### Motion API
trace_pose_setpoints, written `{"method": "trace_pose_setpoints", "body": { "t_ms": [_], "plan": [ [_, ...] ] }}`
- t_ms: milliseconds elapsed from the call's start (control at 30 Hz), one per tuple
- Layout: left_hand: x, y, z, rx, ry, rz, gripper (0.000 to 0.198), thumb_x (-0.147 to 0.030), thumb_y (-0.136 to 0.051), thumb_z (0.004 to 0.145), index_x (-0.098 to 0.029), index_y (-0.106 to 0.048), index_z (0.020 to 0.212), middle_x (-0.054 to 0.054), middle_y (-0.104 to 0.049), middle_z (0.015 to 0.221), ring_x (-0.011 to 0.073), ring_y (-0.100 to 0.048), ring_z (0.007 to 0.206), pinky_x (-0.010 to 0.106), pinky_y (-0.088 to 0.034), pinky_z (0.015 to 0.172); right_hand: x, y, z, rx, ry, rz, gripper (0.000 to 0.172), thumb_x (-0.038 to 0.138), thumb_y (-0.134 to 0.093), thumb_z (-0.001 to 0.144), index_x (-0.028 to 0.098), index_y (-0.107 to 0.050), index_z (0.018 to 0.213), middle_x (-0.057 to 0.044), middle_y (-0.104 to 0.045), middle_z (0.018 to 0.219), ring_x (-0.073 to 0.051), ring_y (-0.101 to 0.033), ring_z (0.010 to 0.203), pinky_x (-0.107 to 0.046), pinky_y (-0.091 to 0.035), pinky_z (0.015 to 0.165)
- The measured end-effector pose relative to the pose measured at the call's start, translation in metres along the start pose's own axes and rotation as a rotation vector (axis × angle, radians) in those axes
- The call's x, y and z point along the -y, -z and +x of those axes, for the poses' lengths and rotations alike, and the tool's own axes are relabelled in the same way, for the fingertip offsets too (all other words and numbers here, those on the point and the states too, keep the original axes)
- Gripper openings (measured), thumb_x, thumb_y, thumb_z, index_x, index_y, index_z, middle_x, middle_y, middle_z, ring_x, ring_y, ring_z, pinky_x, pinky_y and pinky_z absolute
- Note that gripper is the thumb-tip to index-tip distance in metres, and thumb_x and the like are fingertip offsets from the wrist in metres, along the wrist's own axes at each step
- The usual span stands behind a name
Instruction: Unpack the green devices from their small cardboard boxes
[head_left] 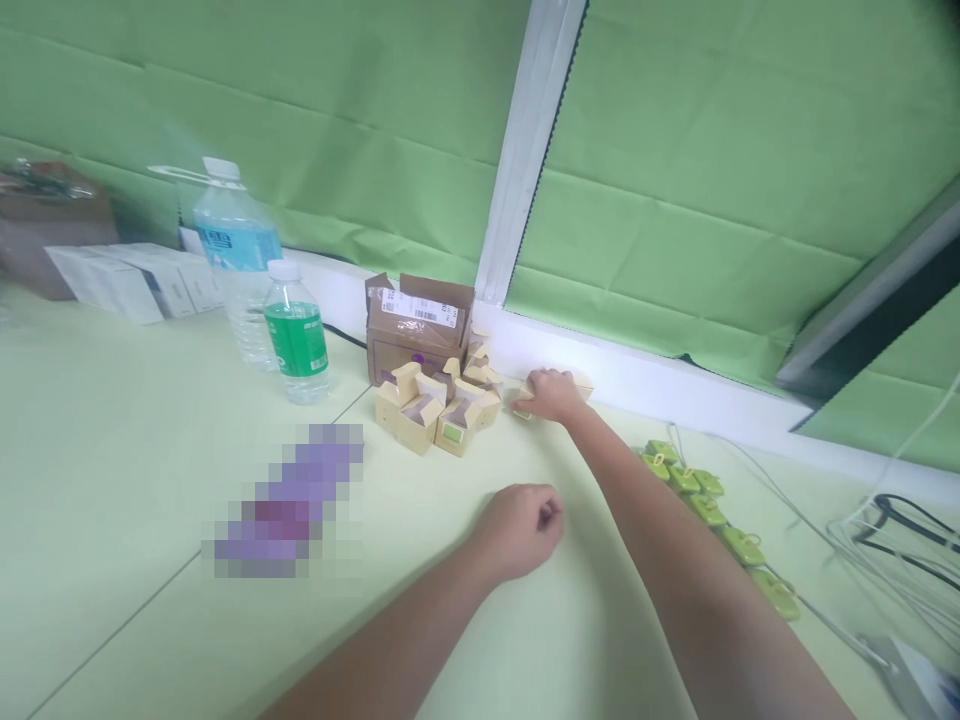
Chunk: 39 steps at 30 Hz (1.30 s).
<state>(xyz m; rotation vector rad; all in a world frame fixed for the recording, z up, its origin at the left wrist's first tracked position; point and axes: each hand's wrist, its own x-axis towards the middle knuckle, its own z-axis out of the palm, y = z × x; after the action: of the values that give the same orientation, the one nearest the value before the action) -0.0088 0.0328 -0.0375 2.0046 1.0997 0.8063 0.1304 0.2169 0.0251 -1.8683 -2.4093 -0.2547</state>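
At the far left of the table (112, 450) a brown box (45, 225), blurred, stands against the green wall, with flat white boxes (127, 280) just beside it. Next come two upright, capped water bottles: the tall bottle (236, 265) with a blue label, and in front of it the short bottle (298, 335) with a green label. Right of them an open carton (416, 325) bearing a barcode label stands near the white ledge (675, 385), and a cluster of small boxes (431, 405), flaps open, sits touching its front. The left hand (521, 528) rests on the table nearer the camera, curled into a loose fist with nothing visible in it, well apart from the cluster. The right hand (551, 393) is stretched out palm down just right of the cluster, by the ledge, its fingers bent over a tan box (523, 408); whether it grips that box or only lies on it cannot be told. Farther right a row of green pieces (709, 510) runs along the table, with cables (885, 560) beyond them.
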Motion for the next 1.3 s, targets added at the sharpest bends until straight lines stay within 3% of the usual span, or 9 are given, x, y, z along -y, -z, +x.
{"method": "trace_pose_setpoints", "body": {
  "t_ms": [100, 200, 267, 367, 533, 667, 1000, 1167, 1300],
  "plan": [
    [0.005, 0.001, 0.007, -0.302, 0.030, -0.001, 0.021, -0.023, -0.055, 0.084, -0.021, -0.060, 0.104, 0.006, -0.068, 0.099, 0.0215, -0.064, 0.090, 0.034, -0.050, 0.081, 0.008, 0.007, -0.037, -0.002, 0.000, 0.022, 0.052, 0.065, -0.063, 0.081, 0.016, -0.060, 0.099, -0.016, -0.068, 0.105, -0.029, -0.062, 0.097, -0.037, -0.040, 0.084],
    [0.005, 0.001, 0.011, -0.547, -0.032, 0.065, 0.057, -0.017, -0.066, 0.072, -0.019, -0.049, 0.126, 0.014, -0.056, 0.128, 0.0313, -0.052, 0.123, 0.048, -0.044, 0.104, 0.017, 0.017, -0.087, -0.052, -0.055, 0.152, 0.048, 0.064, -0.055, 0.086, 0.017, -0.058, 0.091, -0.011, -0.068, 0.092, -0.023, -0.062, 0.082, -0.031, -0.039, 0.068],
    [0.004, 0.000, 0.010, -0.535, -0.099, 0.082, 0.072, -0.016, -0.069, 0.068, -0.019, -0.043, 0.134, 0.015, -0.051, 0.136, 0.0343, -0.047, 0.131, 0.052, -0.041, 0.108, 0.025, 0.024, -0.124, -0.128, -0.087, 0.327, 0.044, 0.063, -0.057, 0.085, 0.019, -0.055, 0.083, -0.007, -0.065, 0.081, -0.020, -0.057, 0.072, -0.030, -0.036, 0.062],
    [0.000, 0.000, 0.007, -0.439, -0.136, 0.040, 0.061, -0.013, -0.062, 0.076, -0.020, -0.045, 0.134, 0.013, -0.057, 0.129, 0.0303, -0.057, 0.119, 0.048, -0.049, 0.099, 0.034, 0.031, -0.175, -0.175, -0.124, 0.608, 0.042, 0.061, -0.062, 0.082, 0.020, -0.053, 0.078, -0.002, -0.059, 0.073, -0.018, -0.054, 0.069, -0.030, -0.039, 0.061],
    [-0.002, 0.005, 0.005, -0.305, -0.309, -0.048, 0.049, -0.008, -0.061, 0.075, -0.023, -0.056, 0.122, 0.009, -0.059, 0.125, 0.0245, -0.061, 0.114, 0.039, -0.054, 0.093, 0.031, 0.025, -0.229, -0.132, -0.190, 1.302, 0.036, 0.052, -0.056, 0.089, 0.022, -0.057, 0.108, -0.006, -0.064, 0.108, -0.021, -0.064, 0.098, -0.033, -0.054, 0.074],
    [-0.006, 0.004, 0.003, -0.322, -0.377, 0.057, 0.049, -0.010, -0.063, 0.077, -0.022, -0.057, 0.124, 0.009, -0.058, 0.126, 0.0253, -0.061, 0.116, 0.039, -0.054, 0.096, 0.030, 0.018, -0.243, -0.271, -0.263, 1.275, 0.040, 0.043, -0.075, 0.074, 0.022, -0.056, 0.102, -0.007, -0.064, 0.112, -0.023, -0.064, 0.104, -0.034, -0.058, 0.075],
    [-0.016, -0.004, -0.005, -0.349, -0.509, 0.431, 0.057, -0.004, -0.053, 0.077, -0.021, -0.057, 0.131, 0.014, -0.055, 0.132, 0.0301, -0.056, 0.116, 0.048, -0.053, 0.096, 0.036, 0.001, -0.240, -0.294, -0.414, 1.311, 0.049, 0.038, -0.083, 0.059, 0.022, -0.049, 0.090, -0.003, -0.062, 0.096, -0.022, -0.062, 0.095, -0.029, -0.055, 0.067],
    [-0.021, 0.000, -0.005, -0.318, -0.552, 0.509, 0.057, -0.003, -0.052, 0.078, -0.021, -0.056, 0.131, 0.013, -0.057, 0.129, 0.0287, -0.056, 0.111, 0.045, -0.053, 0.092, 0.038, 0.005, -0.242, -0.321, -0.447, 1.319, 0.046, 0.034, -0.080, 0.059, 0.023, -0.044, 0.085, 0.001, -0.058, 0.087, -0.016, -0.058, 0.076, -0.027, -0.050, 0.061],
    [-0.020, 0.004, -0.004, -0.344, -0.492, 0.516, 0.048, -0.011, -0.058, 0.083, -0.022, -0.058, 0.129, 0.013, -0.056, 0.121, 0.0293, -0.057, 0.108, 0.045, -0.053, 0.089, 0.038, 0.009, -0.247, -0.452, -0.354, 1.207, 0.029, 0.032, -0.074, 0.067, 0.021, -0.052, 0.081, -0.004, -0.064, 0.101, -0.020, -0.061, 0.089, -0.031, -0.052, 0.073]
  ]
}}
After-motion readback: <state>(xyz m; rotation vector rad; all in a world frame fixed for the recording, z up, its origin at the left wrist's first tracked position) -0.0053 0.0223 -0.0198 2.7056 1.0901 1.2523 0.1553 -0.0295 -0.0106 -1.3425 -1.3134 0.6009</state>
